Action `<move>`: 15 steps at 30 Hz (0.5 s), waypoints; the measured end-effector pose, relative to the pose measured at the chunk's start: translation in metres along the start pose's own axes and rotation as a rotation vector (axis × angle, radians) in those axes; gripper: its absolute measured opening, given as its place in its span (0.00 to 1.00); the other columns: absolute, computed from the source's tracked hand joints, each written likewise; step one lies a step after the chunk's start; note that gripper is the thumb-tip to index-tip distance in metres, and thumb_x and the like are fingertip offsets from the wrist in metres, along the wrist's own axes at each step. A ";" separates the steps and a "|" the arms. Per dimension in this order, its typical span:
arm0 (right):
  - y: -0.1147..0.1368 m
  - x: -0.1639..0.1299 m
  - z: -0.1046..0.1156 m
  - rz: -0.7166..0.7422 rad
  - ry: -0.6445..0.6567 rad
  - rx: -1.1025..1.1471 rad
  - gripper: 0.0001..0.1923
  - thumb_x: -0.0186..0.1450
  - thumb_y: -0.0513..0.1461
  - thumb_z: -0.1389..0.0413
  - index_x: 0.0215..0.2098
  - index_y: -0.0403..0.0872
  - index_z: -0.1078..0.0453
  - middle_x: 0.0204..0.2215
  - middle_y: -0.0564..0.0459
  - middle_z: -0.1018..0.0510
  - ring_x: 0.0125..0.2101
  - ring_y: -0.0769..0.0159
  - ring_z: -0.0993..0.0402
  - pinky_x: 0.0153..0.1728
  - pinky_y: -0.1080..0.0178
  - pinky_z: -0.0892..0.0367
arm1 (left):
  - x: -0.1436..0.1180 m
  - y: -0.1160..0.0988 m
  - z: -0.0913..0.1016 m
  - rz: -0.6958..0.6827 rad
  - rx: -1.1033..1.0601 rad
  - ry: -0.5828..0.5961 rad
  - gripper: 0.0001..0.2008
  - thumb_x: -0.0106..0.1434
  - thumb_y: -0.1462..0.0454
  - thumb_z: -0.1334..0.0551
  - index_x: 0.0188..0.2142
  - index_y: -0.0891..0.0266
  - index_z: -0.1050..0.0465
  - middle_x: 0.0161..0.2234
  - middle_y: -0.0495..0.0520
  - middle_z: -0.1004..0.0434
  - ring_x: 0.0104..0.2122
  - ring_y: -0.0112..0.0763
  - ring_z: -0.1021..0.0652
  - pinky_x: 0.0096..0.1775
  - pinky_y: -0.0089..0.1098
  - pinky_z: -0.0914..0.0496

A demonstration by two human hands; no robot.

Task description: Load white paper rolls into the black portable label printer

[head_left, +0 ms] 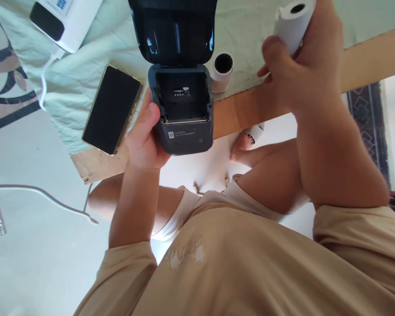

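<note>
Head camera looks down on a dark grey label printer (184, 114) standing at the near edge of the table (365, 61), its lid (174, 30) swung up and back so the empty paper bay shows. One of the two hands, the left hand (145, 136), wraps the printer's left side, thumb lying against the front corner. Up and to the right, the right hand (303, 66) is closed around a white paper roll (292, 19), held in the air above the table, well apart from the printer. Just beside the printer's right side stands a smaller roll (222, 70) on end. Left of the printer lies a phone (112, 109), screen dark, on a pale green cloth (85, 57), with a white device (66, 17) beyond it.
</note>
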State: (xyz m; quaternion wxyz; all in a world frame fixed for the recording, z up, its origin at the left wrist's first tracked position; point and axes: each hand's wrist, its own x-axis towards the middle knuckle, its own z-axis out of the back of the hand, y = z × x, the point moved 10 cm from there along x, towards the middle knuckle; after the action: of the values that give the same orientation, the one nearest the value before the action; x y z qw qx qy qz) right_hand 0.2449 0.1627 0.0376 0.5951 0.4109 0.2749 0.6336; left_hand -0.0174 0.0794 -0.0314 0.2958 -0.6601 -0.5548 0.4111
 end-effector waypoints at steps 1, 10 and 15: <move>0.001 0.001 -0.001 0.021 0.007 -0.070 0.17 0.63 0.34 0.36 0.37 0.52 0.42 0.35 0.55 0.29 0.33 0.72 0.37 0.41 0.63 0.29 | 0.000 0.000 0.000 -0.002 -0.006 -0.004 0.23 0.57 0.44 0.24 0.49 0.45 0.16 0.55 0.50 0.11 0.84 0.61 0.48 0.80 0.64 0.39; -0.008 0.016 -0.013 0.056 0.061 -0.288 0.24 0.57 0.30 0.36 0.53 0.44 0.26 0.49 0.49 0.21 0.44 0.68 0.30 0.54 0.61 0.30 | -0.001 -0.001 0.008 -0.079 -0.033 -0.013 0.20 0.63 0.49 0.26 0.49 0.54 0.17 0.52 0.56 0.12 0.79 0.57 0.33 0.77 0.58 0.30; 0.003 0.004 0.012 0.074 -0.014 -0.137 0.43 0.54 0.35 0.30 0.68 0.51 0.33 0.67 0.47 0.27 0.68 0.49 0.30 0.66 0.52 0.29 | -0.007 -0.003 0.004 -0.062 -0.125 -0.035 0.21 0.67 0.50 0.29 0.55 0.56 0.16 0.50 0.55 0.11 0.76 0.55 0.27 0.76 0.56 0.27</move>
State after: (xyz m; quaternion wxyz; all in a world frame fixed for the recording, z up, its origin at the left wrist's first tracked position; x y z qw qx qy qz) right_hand 0.2538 0.1645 0.0471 0.6001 0.3834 0.2112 0.6695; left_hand -0.0224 0.0727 -0.0293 0.2570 -0.6525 -0.6045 0.3778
